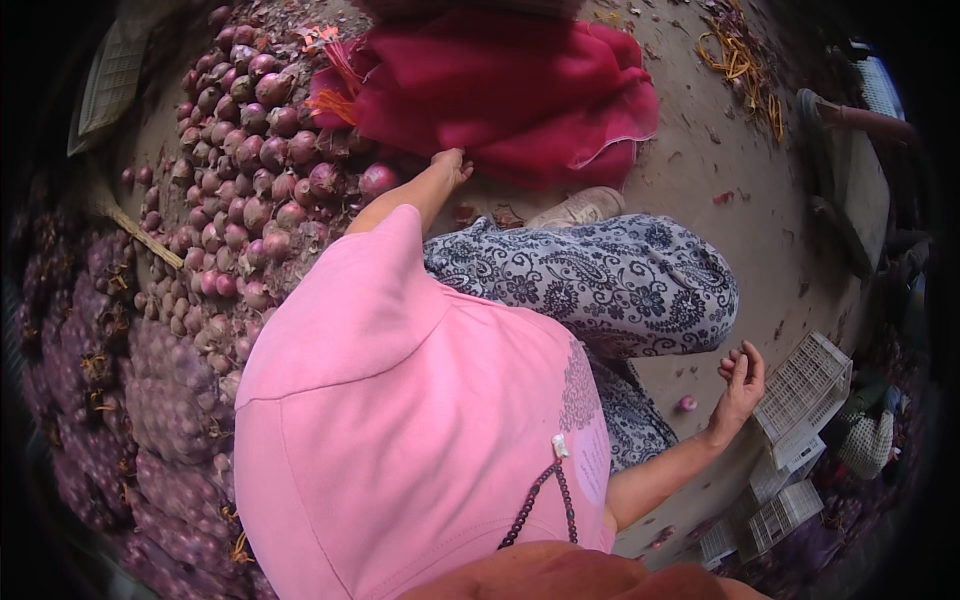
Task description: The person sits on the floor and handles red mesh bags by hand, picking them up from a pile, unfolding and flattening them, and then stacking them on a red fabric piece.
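A heap of crimson mesh sacks [495, 97] lies on the ground ahead of me, with orange and pink ties at its left end. My left hand [451, 166] is at the near edge of the mesh, its fingers closed there; the fingertips are partly hidden. Loose red onions [255, 150] are piled just left of that hand. My right hand [741, 384] is out to the right in the air, fingers loosely curled and holding nothing. Close to it are a pale plastic crate [806, 382] and a single onion [687, 403] on the ground.
Filled mesh sacks of onions [165, 405] are stacked at the left, near a straw-coloured stick [142, 232]. More crates [784, 517] stand at the lower right. Orange ties [739, 60] lie at the upper right, above a metal frame [855, 165]. A shoe [577, 208] shows beyond my knee.
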